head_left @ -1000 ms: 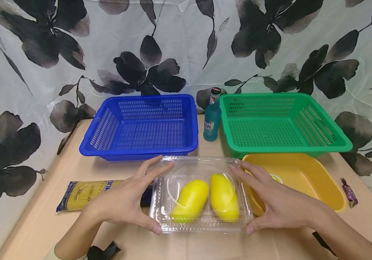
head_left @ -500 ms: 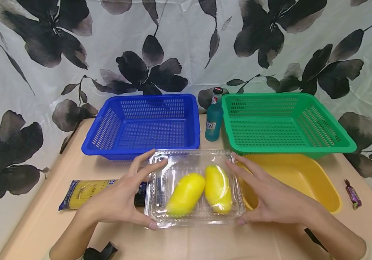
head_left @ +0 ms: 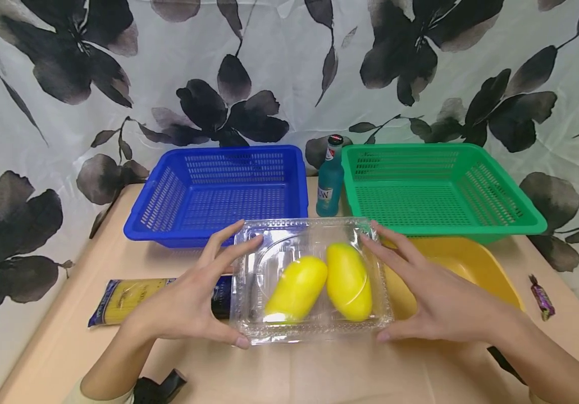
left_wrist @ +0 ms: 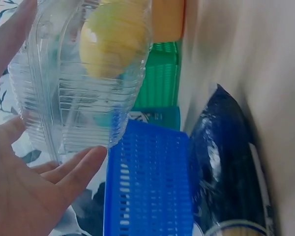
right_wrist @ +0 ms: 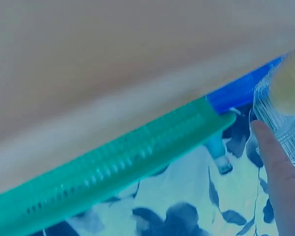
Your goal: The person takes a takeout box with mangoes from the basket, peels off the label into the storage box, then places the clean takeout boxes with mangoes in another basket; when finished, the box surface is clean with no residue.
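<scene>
A clear plastic clamshell box (head_left: 314,331) is held between both hands at the middle of the head view, lid toward me. Inside lie two yellow mangoes, one (head_left: 296,289) leaning left and the other (head_left: 348,283) against the right side. My left hand (head_left: 188,303) grips the left side, thumb at the near corner and fingers along the far edge. On the opposite side my right hand (head_left: 446,306) grips in the same way. In the left wrist view the box (left_wrist: 83,98) is up off the tabletop, and the fingers support its ribbed side.
Behind the box stand a blue basket (head_left: 238,202), a teal bottle (head_left: 331,182) and a green basket (head_left: 420,205). A yellow tub (head_left: 476,269) sits partly behind my right hand. Left of the box lies a spaghetti pack (head_left: 130,300); far right, a wrapped candy (head_left: 542,297).
Both hands have raised the clamshell box with the mangoes, and it has shifted up the head view. The grip is the same, and the baskets and bottle have stayed put.
</scene>
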A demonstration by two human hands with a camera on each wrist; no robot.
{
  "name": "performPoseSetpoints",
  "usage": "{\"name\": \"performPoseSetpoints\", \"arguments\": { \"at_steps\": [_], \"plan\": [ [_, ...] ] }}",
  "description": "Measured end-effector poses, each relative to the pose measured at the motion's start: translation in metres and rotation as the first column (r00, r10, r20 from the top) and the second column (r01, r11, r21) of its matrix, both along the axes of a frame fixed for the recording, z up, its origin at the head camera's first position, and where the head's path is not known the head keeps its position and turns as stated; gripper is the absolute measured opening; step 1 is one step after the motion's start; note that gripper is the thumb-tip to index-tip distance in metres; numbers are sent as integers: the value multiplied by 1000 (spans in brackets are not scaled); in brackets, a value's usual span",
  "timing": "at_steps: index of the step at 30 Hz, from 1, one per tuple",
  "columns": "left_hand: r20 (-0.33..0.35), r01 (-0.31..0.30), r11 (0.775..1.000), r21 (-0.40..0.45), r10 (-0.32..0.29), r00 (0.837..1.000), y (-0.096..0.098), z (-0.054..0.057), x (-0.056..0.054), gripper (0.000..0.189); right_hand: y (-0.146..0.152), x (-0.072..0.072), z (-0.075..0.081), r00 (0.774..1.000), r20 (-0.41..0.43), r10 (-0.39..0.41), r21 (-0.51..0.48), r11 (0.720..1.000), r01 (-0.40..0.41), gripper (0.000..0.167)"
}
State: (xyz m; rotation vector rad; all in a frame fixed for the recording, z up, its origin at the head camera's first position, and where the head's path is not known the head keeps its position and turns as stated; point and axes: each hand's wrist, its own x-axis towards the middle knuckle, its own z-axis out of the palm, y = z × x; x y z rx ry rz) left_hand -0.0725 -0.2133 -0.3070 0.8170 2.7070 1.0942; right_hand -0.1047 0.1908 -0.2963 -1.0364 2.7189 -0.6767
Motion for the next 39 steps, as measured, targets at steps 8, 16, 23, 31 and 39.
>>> {"name": "performPoseSetpoints", "arguments": {
  "at_steps": [8, 16, 23, 31, 39],
  "plan": [
    [-28, 33, 999, 15, -32, 999, 22, 11, -19, 135, 19, -10, 9, 996, -84, 12, -23, 1000, -14, 122],
    [-39, 85, 995, 45, -83, 996, 44, 13, -42, 143, 40, -19, 16, 973, -229, -4, -35, 999, -4, 131],
    [-91, 110, 992, 57, -105, 990, 65, 14, -61, 142, 56, -26, 25, 953, -303, -7, -62, 998, -13, 134],
    [-132, 142, 987, 74, -131, 982, 93, 18, -80, 139, 76, -35, 33, 964, -267, -5, -120, 992, -28, 139],
    [-221, 167, 985, 39, -154, 963, 122, 24, -102, 137, 101, -44, 39, 953, -304, -5, -147, 988, -42, 137]
  ]
}}
